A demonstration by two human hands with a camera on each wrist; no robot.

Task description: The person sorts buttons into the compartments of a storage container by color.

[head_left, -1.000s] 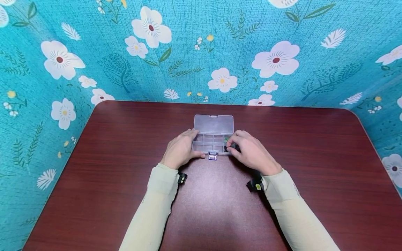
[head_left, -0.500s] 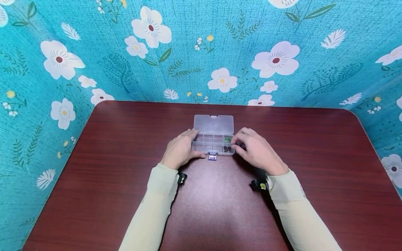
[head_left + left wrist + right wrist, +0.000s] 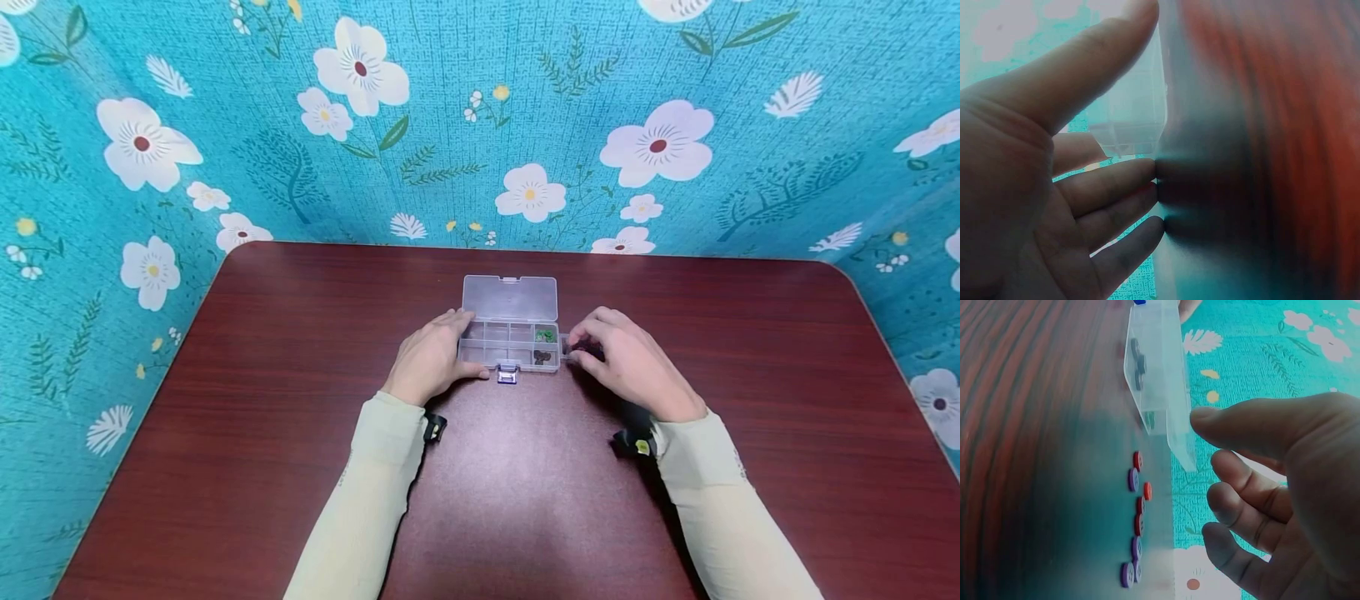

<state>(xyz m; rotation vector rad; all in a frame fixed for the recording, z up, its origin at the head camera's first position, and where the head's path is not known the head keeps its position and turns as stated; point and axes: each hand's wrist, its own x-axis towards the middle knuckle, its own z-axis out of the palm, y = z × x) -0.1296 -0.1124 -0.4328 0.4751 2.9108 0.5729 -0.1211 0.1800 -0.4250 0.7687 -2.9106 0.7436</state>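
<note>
A clear plastic compartment box stands with its lid folded back. Green buttons lie in its back right compartment and dark buttons in the front right one. My left hand holds the left end, thumb along the front edge and forefinger at the back corner. Just right of the box is my right hand, thumb and fingers apart with nothing between them. In the right wrist view, loose red buttons and purple buttons lie on the table beside this hand.
The dark red wooden table extends around the box to rounded back corners. Behind it hangs a turquoise flowered cloth. A blue-edged latch sticks out at the box's front. Both wrists carry black straps.
My right hand has moved right, off the right-hand compartments to beside the box, uncovering the green and dark buttons. The left hand and box have stayed in place.
</note>
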